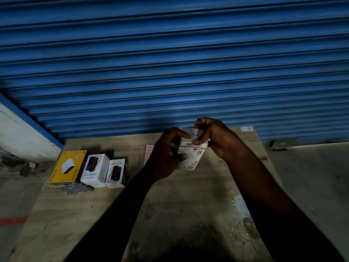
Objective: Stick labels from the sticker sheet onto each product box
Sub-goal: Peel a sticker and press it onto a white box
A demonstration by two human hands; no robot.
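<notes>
I hold a white product box [190, 157] with barcodes and dark lettering above the wooden board [179, 205]. My left hand [166, 157] grips its left side, fingers curled round it. My right hand [213, 138] pinches the box's top flap between thumb and fingers. The pink-and-white sticker sheet [148, 153] lies on the board just behind my left hand, partly hidden by it. At the board's left edge sit a yellow box [68, 167] and two white boxes [95, 170] [115, 173] showing a dark device.
A blue roller shutter [170, 63] closes the space behind the board. A small white slip [246, 128] lies at the board's far right corner. Concrete floor [311, 176] surrounds the board on the left and right, with a metal shutter lock plate [281, 143] beyond.
</notes>
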